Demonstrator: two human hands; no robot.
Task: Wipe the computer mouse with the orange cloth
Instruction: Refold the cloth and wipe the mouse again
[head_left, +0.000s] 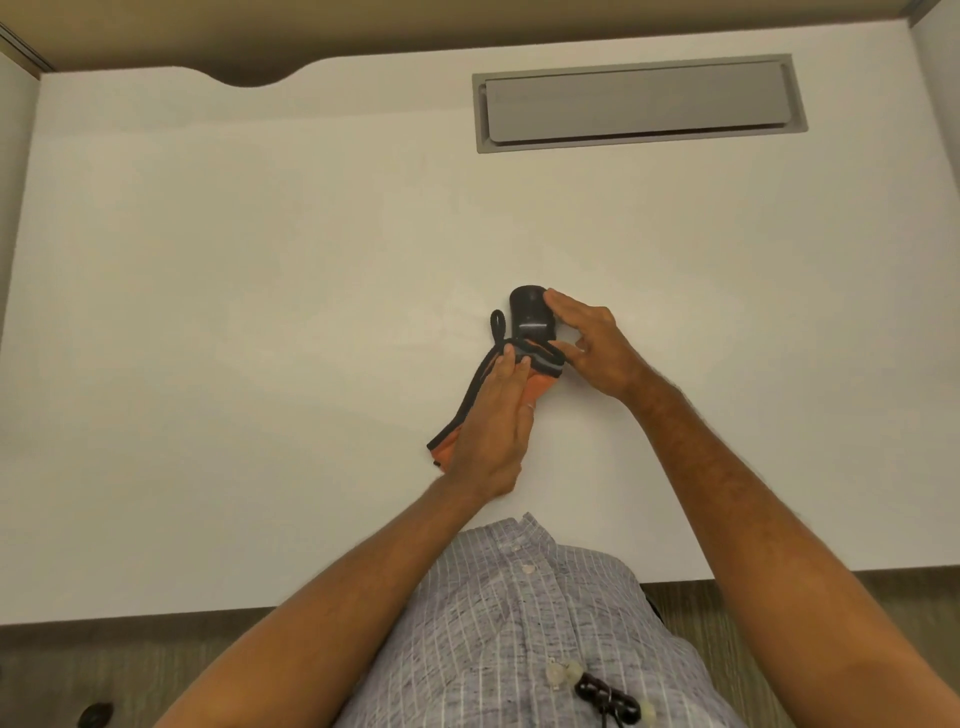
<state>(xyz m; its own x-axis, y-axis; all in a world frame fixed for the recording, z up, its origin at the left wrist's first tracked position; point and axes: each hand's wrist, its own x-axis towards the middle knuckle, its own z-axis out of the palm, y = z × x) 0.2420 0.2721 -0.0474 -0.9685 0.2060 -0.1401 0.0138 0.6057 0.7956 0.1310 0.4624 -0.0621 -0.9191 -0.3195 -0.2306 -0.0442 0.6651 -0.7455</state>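
A dark computer mouse (527, 312) sits on the white desk (260, 312) near its middle. My right hand (592, 343) grips the mouse from the right side, fingers on its top edge and thumb near its lower end. An orange cloth (543, 383) with black trim and a black loop lies just below and left of the mouse, touching its near end. My left hand (493, 421) lies flat on the cloth with fingers together, covering most of it. An orange corner of the cloth shows at the lower left of that hand.
A grey cable-access flap (639, 101) is set into the desk at the back right. The desk's near edge runs just ahead of my striped shirt. A curved cut-out marks the back edge at the left.
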